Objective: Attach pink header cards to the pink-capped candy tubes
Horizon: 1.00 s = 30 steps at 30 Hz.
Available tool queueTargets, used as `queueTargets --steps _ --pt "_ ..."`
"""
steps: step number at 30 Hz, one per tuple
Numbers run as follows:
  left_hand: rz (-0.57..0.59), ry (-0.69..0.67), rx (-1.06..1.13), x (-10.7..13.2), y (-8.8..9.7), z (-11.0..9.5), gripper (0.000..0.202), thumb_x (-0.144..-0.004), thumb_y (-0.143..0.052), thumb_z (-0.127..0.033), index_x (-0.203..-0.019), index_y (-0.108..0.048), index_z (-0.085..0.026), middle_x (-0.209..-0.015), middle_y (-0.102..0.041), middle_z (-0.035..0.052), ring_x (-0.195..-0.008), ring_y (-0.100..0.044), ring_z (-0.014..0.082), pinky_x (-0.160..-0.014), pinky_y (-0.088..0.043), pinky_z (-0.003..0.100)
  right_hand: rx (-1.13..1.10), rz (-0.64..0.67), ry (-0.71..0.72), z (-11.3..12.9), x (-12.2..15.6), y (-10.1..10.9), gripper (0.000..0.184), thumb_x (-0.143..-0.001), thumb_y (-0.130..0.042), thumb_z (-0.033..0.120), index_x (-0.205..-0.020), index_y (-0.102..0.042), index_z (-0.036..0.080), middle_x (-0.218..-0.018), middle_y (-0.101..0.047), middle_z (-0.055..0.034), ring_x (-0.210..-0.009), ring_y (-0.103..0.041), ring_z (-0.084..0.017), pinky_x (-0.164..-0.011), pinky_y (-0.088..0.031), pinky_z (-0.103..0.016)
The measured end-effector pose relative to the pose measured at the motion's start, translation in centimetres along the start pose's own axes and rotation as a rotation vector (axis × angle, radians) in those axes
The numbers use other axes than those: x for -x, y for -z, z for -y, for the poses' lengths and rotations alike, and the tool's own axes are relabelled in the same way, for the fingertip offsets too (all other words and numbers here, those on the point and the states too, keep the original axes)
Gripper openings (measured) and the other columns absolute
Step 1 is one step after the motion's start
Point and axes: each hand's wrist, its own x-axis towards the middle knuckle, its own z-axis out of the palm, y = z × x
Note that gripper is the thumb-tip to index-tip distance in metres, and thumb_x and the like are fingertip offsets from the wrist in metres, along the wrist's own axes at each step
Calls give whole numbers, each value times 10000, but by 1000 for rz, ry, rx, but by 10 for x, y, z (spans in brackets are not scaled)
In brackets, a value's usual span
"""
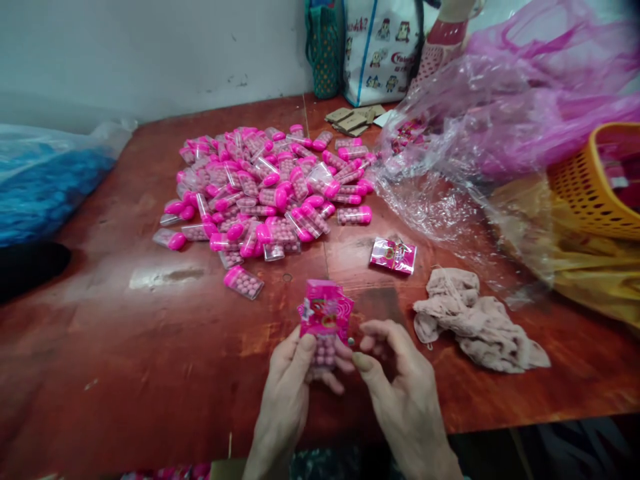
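Closest to you, your left hand [287,380] has its grip closed around a clear candy case [323,353] filled with pink balls, thumb across the front, holding it upright just above the near edge of the counter [150,347]. A pink printed label [326,312] stands over the top of the case. Your right hand [400,380] sits just beside it, fingers curled and pinching at the case's right side; whether it actually grips anything there is hard to tell. By the look of it, you are fitting the label onto the case, and the next move calls for a steady left hold while the right fingers press the label flat and square.

To the right lies a crumpled beige cloth [475,327]. A little farther, a loose pink label packet [393,256] rests flat, and a single case [243,282] lies apart on the left. Beyond them spreads the pile of pink-capped cases [265,187]. Far right are clear and pink plastic bags [500,127] and an orange basket [595,180].
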Motion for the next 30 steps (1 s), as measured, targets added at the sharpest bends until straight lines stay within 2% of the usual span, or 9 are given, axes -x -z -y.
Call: queueTargets --steps 2,4,7,10,14,19,23,26,30 --pt "107 74 -45 2 -2 5 209 -817 -535 -300 -883 -634 -128 -678 -667 69 -533 -604 149 -375 -427 196 -65 3 -4 2 -3 2 269 -745 -636 375 -935 -590 190 -881 -594 -52 -799 -563 -188 -673 -478 -278" --pt "143 95 -44 5 -5 11 191 -799 -563 -283 -903 -612 -130 -666 -654 58 -518 -591 141 -386 -428 200 -242 93 -126 3 -6 0 244 -798 -574 389 -938 -580 190 -789 -601 -34 -595 -558 -136 -490 -477 -231" --pt "133 78 -56 8 -10 17 143 -751 -625 -210 -856 -597 -118 -644 -629 39 -518 -563 113 -456 -443 199 -471 95 -266 3 -9 -2 224 -832 -529 403 -827 -560 181 -565 -533 40 -335 -382 -48 -299 -341 -161" --pt "134 82 -97 10 -13 18 104 -791 -577 -209 -776 -588 -107 -621 -600 33 -490 -521 82 -430 -397 169 -535 45 -283 2 -10 -2 240 -802 -580 393 -747 -552 160 -561 -540 35 -380 -428 -46 -337 -377 -146" --pt "118 84 -113 15 -15 18 149 -823 -534 -261 -764 -567 -129 -542 -536 -10 -415 -449 55 -360 -318 141 -499 64 -301 0 -5 -6 248 -769 -622 387 -803 -572 147 -648 -580 1 -458 -509 -68 -376 -422 -150" --pt "75 57 -159 17 -13 17 176 -814 -540 -302 -782 -574 -133 -465 -482 -33 -379 -400 52 -342 -274 141 -497 102 -312 -4 5 -14 261 -781 -600 399 -792 -582 139 -676 -607 -12 -335 -430 -35 -297 -376 -157" --pt "88 48 -265 13 -11 11 189 -780 -575 -326 -774 -592 -138 -504 -536 -14 -367 -406 54 -330 -250 154 -641 148 -315 -2 -1 -6 227 -756 -645 360 -809 -604 143 -685 -653 -21 -441 -547 -88 -402 -459 -185" --pt "116 65 -338 12 -11 5 195 -772 -580 -327 -780 -609 -135 -566 -591 18 -369 -414 56 -324 -245 165 -672 62 -307 -3 -9 -2 196 -736 -674 326 -773 -631 138 -649 -658 -18 -555 -600 -122 -537 -498 -212" --pt "120 57 -363 15 -12 1 161 -764 -592 -299 -729 -608 -142 -560 -598 23 -374 -423 57 -333 -254 165 -607 15 -335 -7 -10 -5 224 -755 -644 352 -722 -645 130 -578 -638 -13 -491 -580 -122 -489 -480 -217"
